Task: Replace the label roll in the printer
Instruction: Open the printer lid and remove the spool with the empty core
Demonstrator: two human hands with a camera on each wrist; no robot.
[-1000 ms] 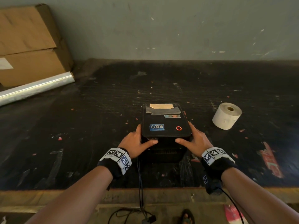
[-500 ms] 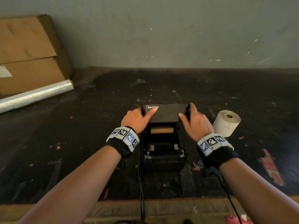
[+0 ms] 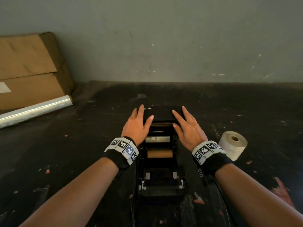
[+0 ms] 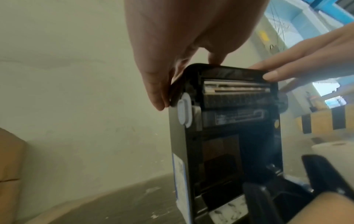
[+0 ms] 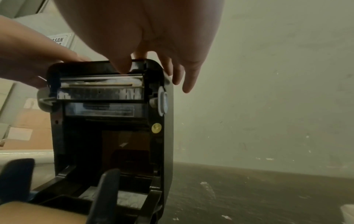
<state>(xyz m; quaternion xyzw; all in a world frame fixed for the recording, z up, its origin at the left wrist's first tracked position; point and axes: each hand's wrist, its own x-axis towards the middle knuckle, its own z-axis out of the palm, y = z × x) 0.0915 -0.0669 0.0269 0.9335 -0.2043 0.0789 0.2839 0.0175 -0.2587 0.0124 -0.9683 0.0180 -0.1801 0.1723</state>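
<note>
Printer [image 3: 161, 181] at table [image 3: 65, 161] centre, lid [image 3: 162, 113] raised upright. Left hand [image 3: 136, 126] and right hand [image 3: 188, 130], fingers straight, released, touching lid edge. Brown core [image 3: 159, 154] inside bay. Roll [image 3: 232, 145] at 3 o'clock, apart.

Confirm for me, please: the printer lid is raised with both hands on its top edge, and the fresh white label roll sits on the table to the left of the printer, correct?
Not quite: the head view shows the white label roll to the right of the printer. The rest holds: the lid is raised, with the left hand and right hand on its top edge.
</note>
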